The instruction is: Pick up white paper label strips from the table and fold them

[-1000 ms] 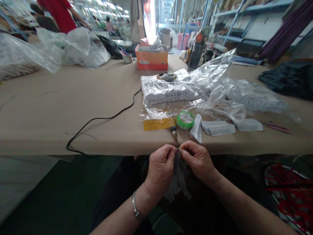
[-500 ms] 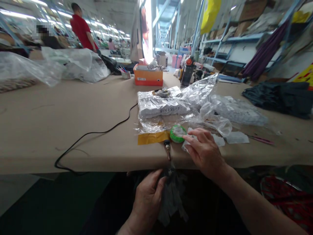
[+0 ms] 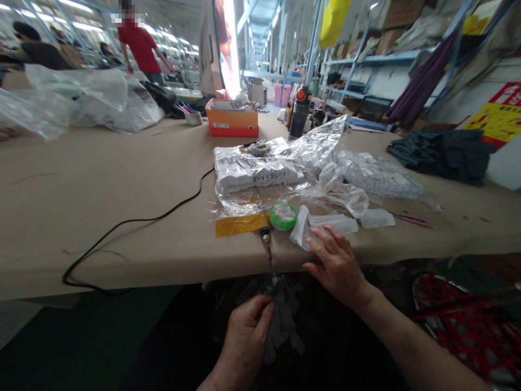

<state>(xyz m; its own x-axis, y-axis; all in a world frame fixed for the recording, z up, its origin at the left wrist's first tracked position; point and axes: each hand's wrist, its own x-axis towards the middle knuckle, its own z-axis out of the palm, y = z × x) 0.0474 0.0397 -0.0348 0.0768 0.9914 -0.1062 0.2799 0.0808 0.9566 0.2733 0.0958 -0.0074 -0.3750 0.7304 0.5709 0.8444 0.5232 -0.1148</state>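
The green tub (image 3: 285, 226) sits near the front edge of the surface (image 3: 122, 190), pale wadding in it. Just to its right stand the labels: a fanned stack (image 3: 301, 228) next to it, a spread row (image 3: 334, 221) beyond that, and a flat stack (image 3: 377, 218) farther right, with pink tweezers (image 3: 411, 219) past them all. The right hand (image 3: 340, 269) is in front and to the right of the tub, fingers apart and palm down, its fingertips at the near side of the fanned stack and the row; whether they touch cannot be told. The left hand (image 3: 246, 328) is lower, in front and to the left of the tub, off the surface, thumb and forefinger pressed together beside pale strips (image 3: 283, 320) that hang below the edge; it is too dark to tell what is caught between them. A tool (image 3: 266, 239) with a black collar and a coppery shaft lies to the tub's left front, its tip pointing toward the edge, and amber tape (image 3: 238, 224) is just left of the tub. Behind the tub lies a clear bag (image 3: 260, 172) of white bundles marked in black ink, with another bag (image 3: 380, 174) to its right rear. A black cord (image 3: 163, 218) curves well to its left; an orange box (image 3: 233, 130) and a bottle (image 3: 299, 117) stand far behind it.
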